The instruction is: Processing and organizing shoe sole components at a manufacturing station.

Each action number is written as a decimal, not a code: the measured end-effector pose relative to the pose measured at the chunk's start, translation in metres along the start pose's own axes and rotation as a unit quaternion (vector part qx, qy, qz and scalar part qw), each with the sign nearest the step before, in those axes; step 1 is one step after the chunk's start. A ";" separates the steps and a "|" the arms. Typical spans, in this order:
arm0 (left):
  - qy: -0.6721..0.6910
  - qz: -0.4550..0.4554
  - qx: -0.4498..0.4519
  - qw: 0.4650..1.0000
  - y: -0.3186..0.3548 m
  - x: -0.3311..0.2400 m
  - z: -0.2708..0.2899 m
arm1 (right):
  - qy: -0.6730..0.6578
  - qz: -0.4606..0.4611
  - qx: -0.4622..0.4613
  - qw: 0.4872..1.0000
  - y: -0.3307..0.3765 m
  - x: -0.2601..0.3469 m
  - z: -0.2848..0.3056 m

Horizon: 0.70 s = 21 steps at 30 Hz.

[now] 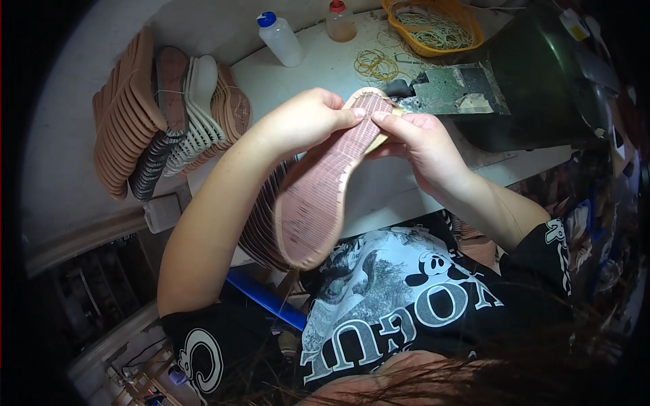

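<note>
A shoe insole (pixel 318 193) with a pinkish-brown striped face and a pale, notched rim is held up in front of me. Its narrow end points away and its broad end comes back near my shirt. My left hand (pixel 315 115) grips the narrow end from the left, thumb pressed on the face. From the right, my right hand (pixel 423 145) pinches the same end, its thumb close to the left one. The fingers beneath are partly hidden. Behind the broad end, a pile of dark-edged insoles (pixel 257 227) is partly covered by the insole and my left forearm.
Tied stacks of insoles (pixel 128 118) lean at the left wall. On the white table (pixel 315 64) stand a blue-capped bottle (pixel 281 42) and a red-capped bottle (pixel 340 24). Loose rubber bands (pixel 377 65) lie near a yellow basket (pixel 440 50). A green machine (pixel 535 81) occupies the right.
</note>
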<state>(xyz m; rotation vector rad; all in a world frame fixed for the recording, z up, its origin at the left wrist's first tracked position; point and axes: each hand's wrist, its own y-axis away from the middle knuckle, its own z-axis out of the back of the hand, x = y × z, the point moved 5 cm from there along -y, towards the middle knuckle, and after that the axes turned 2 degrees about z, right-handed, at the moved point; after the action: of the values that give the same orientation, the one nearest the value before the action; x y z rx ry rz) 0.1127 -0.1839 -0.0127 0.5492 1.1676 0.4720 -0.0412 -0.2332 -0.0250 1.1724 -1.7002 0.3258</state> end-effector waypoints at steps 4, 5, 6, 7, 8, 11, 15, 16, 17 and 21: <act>0.112 0.050 0.038 0.992 0.010 -0.007 -0.012 | -0.007 0.003 0.006 1.000 -0.001 -0.001 0.005; 0.112 0.051 0.035 0.992 0.012 -0.008 -0.013 | -0.005 0.001 0.011 1.000 0.000 0.000 0.005; 0.124 0.054 0.033 0.990 0.013 -0.009 -0.015 | 0.007 -0.015 0.017 1.000 0.001 0.002 0.006; 0.135 0.057 0.031 0.989 0.015 -0.009 -0.016 | 0.006 -0.016 0.019 1.000 0.002 0.005 0.006; 0.135 0.058 0.032 0.989 0.015 -0.010 -0.017 | 0.029 -0.020 0.028 0.999 0.004 0.008 0.007; 0.151 0.073 0.039 0.985 0.013 -0.010 -0.021 | 0.043 -0.070 0.050 0.995 0.009 0.009 0.023; 0.166 0.067 0.011 0.984 0.011 -0.001 -0.020 | 0.139 -0.128 0.200 0.961 0.047 0.025 0.021; 0.160 0.062 -0.001 0.985 0.010 0.001 -0.017 | 0.146 -0.134 0.180 0.964 0.053 0.021 0.032; 0.153 0.056 -0.011 0.987 0.007 0.000 -0.015 | 0.153 -0.139 0.156 0.966 0.059 0.018 0.039; 0.099 0.044 -0.029 0.994 0.003 -0.008 -0.005 | 0.060 -0.131 0.044 0.989 0.067 0.016 0.045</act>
<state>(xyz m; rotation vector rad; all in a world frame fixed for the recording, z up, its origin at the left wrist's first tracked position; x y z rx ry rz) 0.1050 -0.1852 -0.0068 0.5134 1.3187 0.6457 -0.1219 -0.2393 -0.0120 1.3969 -1.4197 0.3040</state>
